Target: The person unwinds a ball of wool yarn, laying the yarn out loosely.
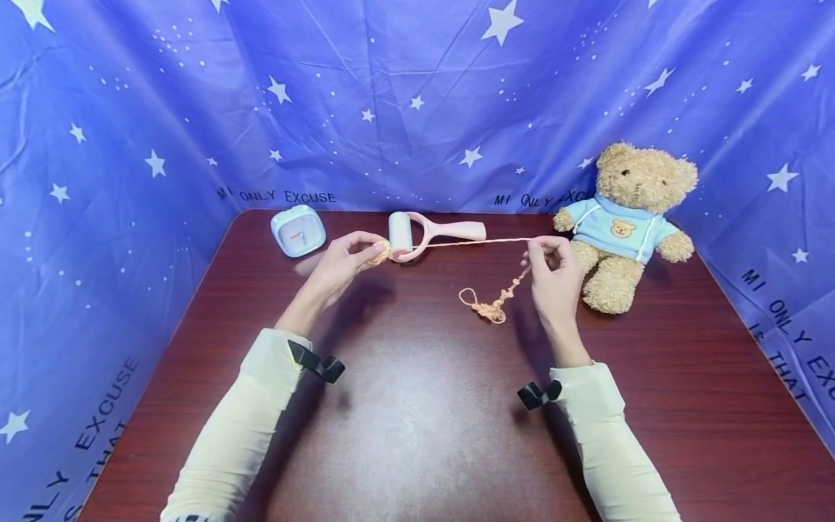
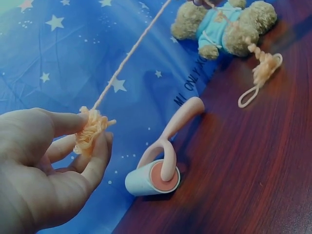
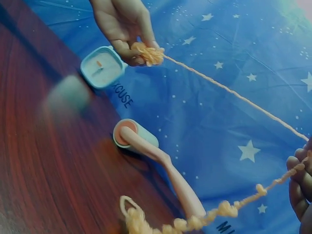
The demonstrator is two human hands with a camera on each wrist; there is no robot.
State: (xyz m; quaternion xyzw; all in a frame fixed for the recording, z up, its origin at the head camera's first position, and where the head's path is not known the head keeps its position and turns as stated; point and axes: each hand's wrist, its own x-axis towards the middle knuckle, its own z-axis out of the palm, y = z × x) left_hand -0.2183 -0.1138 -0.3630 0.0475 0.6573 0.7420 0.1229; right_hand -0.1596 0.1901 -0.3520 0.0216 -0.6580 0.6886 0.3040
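My left hand [image 1: 344, 262] pinches a small bunched clump of peach yarn [image 2: 90, 130] between thumb and fingers. From the clump a single strand [image 3: 234, 91] runs taut across to my right hand [image 1: 554, 274], which pinches it between thumb and fingertips. Below the right hand dangles a knotted, bobbled length of the same yarn [image 1: 505, 296], ending in a tangle with loose loops. Both hands are raised over the table's far half. In the right wrist view only part of the right hand's fingers [image 3: 298, 187] shows at the edge.
A lint roller [image 1: 401, 233] with a pink handle lies behind the strand. At the back left stands a small light-blue square clock [image 1: 298, 230]. A teddy bear [image 1: 626, 225] in a blue top sits by the right hand. Starry blue cloth [image 1: 417, 145] walls the dark wooden table [image 1: 417, 449].
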